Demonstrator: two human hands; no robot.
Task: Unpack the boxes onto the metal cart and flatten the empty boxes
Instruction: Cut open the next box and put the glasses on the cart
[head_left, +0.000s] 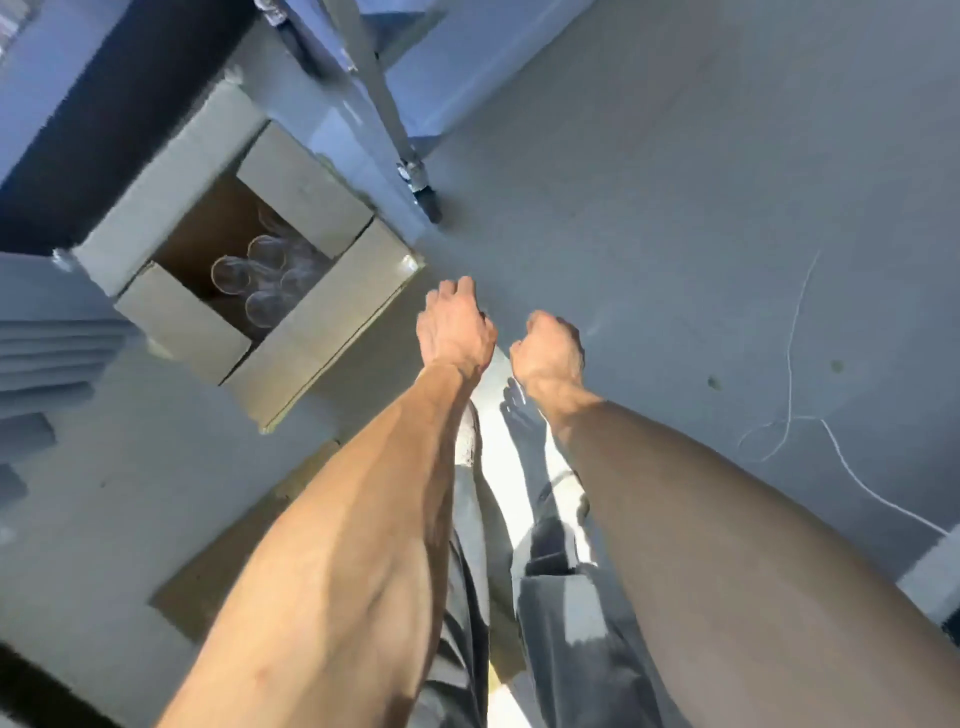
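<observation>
Both arms reach straight down and forward over a grey floor (675, 182). The left hand (454, 327) hangs just beside the near right corner of an open box (322, 317); its back faces the camera and its fingers curl under, out of sight, so whether they hold anything cannot be told. The right hand (548, 351) hangs close beside the left, apart from it, with its fingers likewise curled away beneath the knuckles; its grip cannot be told either. Neither hand plainly touches the box.

The box sits on the floor at the left, all four flaps (306, 189) folded outward. Inside it lie several clear round glasses (265, 254), seen from above as rims; they fill the nearer part of the box, and the picture is too blurred to count them surely.

Behind the box a slanting metal leg (379, 98) of the cart runs down to a caster (428, 200) on the floor, just past the box's far right corner. A dark panel (78, 135) stands along the box's far left side. A flat brown piece of cardboard (234, 551) lies on the floor under the left forearm, near the box. At the left edge a stack of grey slabs (57, 358) shows in steps.

Below the hands are the person's grey trousers (571, 639) and a bright strip of light between the legs. A thin white cord (795, 364) loops over the floor at the right, well apart from the hands.
</observation>
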